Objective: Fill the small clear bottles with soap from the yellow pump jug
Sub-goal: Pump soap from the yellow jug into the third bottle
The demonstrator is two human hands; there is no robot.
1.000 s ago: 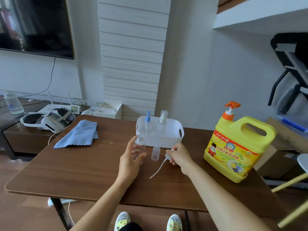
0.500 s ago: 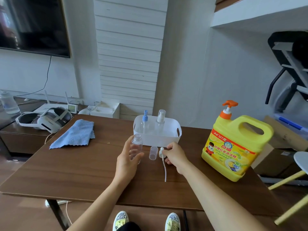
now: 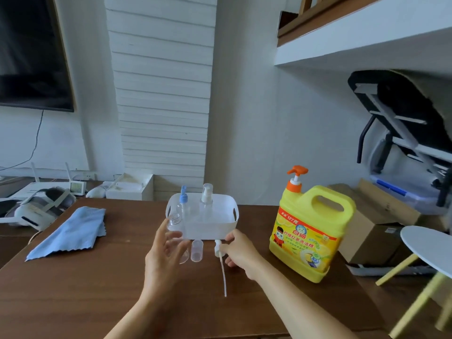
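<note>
Well off to the left of both hands lies a blue cloth (image 3: 66, 231). Next, the left hand (image 3: 163, 258) curls its fingers round an uncapped clear bottle (image 3: 175, 231). Between the hands a clear cap (image 3: 197, 250) stands on the table (image 3: 73, 289). The right hand (image 3: 241, 253), half open, has its fingertips at the white pump head (image 3: 218, 248); whether it pinches it, I cannot tell. Beyond both hands sits a white basket (image 3: 210, 231) holding two more bottles. The yellow pump jug (image 3: 310, 231) stands right of the right hand, apart.
</note>
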